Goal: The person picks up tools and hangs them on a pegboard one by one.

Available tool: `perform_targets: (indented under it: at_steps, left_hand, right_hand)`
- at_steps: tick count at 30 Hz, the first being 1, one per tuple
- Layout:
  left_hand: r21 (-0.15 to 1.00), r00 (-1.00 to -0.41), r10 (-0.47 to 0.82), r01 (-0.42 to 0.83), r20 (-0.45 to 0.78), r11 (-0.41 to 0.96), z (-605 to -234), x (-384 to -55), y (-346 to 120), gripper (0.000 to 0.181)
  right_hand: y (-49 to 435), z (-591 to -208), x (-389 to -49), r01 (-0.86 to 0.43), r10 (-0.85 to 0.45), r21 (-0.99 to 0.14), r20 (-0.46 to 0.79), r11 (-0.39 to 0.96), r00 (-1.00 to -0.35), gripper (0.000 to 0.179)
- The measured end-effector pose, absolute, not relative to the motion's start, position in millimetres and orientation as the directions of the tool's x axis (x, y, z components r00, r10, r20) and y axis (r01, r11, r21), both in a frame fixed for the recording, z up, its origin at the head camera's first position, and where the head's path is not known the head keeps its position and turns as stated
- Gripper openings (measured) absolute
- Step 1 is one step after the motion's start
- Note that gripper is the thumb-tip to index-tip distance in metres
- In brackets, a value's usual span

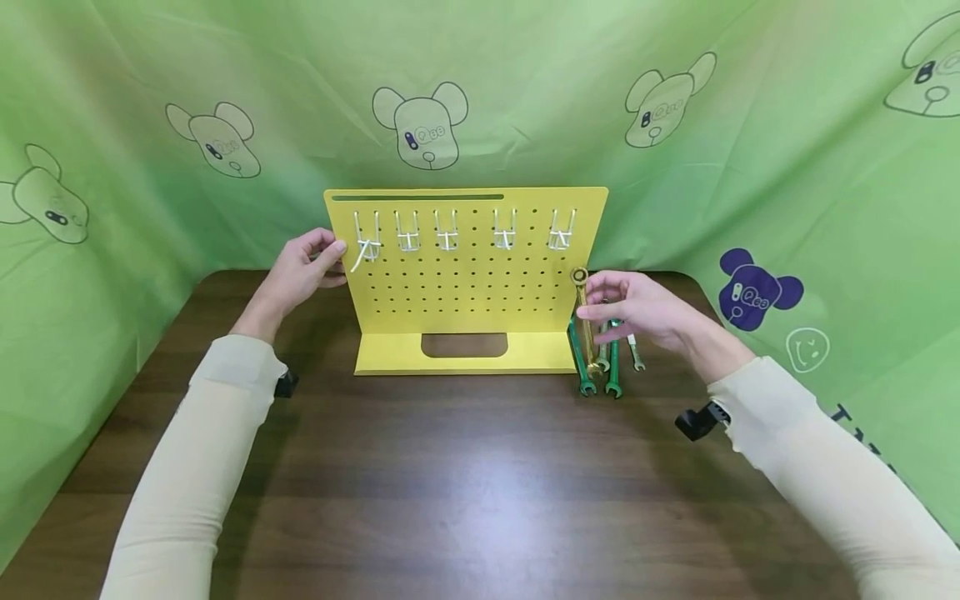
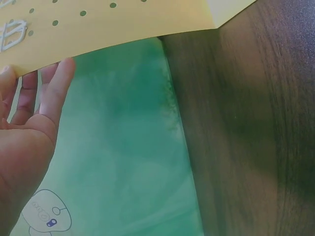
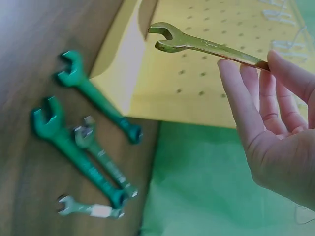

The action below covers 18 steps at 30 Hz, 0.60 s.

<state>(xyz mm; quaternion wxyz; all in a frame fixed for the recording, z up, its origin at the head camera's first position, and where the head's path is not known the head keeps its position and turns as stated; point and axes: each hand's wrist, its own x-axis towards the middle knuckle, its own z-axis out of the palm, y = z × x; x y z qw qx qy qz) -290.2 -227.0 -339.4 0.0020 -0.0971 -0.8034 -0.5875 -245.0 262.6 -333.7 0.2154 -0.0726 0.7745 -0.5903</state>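
Note:
A yellow pegboard (image 1: 465, 283) stands upright on the table, with several white wire hooks (image 1: 447, 239) along its upper part. My left hand (image 1: 303, 271) holds the board's left edge between thumb and fingers; the left wrist view shows the same hand (image 2: 29, 118) at that edge. At the board's right side my right hand (image 1: 637, 308) pinches a gold combination wrench (image 1: 587, 325), ring end up and open jaw down. The right wrist view shows the gold wrench (image 3: 206, 45) between the thumb and fingers of the right hand (image 3: 280, 113), above the other wrenches.
Beside the board's right end lie two green wrenches (image 3: 78, 152), a silver wrench (image 3: 101, 155) and a small wrench with a white label (image 3: 91, 209). The brown wooden table (image 1: 420, 483) extends toward me. A green printed curtain (image 1: 525, 100) hangs behind and at the sides.

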Motion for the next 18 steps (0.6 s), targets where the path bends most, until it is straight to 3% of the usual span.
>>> perform_targets:
  at_steps: [10, 18]
  left_hand:
    - [0.946, -0.979, 0.156, 0.173, 0.134, 0.274, -341.9, -290.1, -226.7, 0.031]
    - [0.942, -0.979, 0.154, 0.172, 0.132, 0.289, -344.2, -290.8, -226.8, 0.032]
  right_hand:
    - [244.5, -303.0, -249.7, 0.107, -0.335, -0.969, -0.178, 0.221, -0.925, 0.029]
    - [238.2, -298.8, -255.1, 0.094, -0.325, -0.966, -0.171, 0.239, -0.93, 0.031]
